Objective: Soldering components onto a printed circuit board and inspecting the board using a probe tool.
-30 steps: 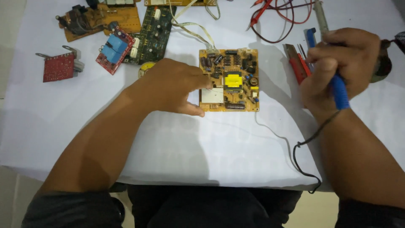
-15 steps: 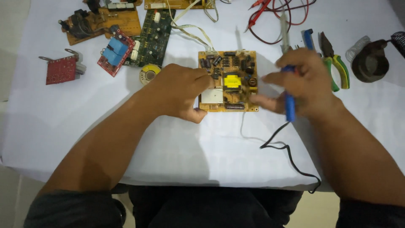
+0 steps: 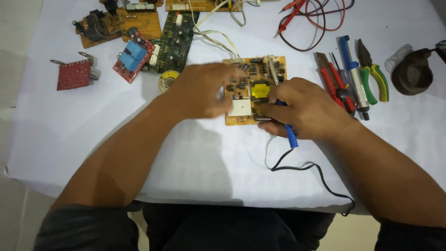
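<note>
Circuit board, orange, lies mid-table on the white cloth; your left hand rests loosely open on its left edge; your right hand grips a blue-handled soldering iron over it; pliers lie right.

Yellow circuit board: roughly square, lying flat on the white-covered counter, component side up. A yellow block sits near its centre, a white square part at its lower left, small dark parts across the upper half. A bundle of pale wires leaves its upper left corner. The left edge is partly covered by the left hand, the lower right corner by the right hand.

Soldering iron: blue ribbed handle held in the right hand, handle end pointing down toward the person, metal shaft slanting up over the board's upper right part. Its black cord trails off the handle in a loop across the counter to the near edge.
</note>
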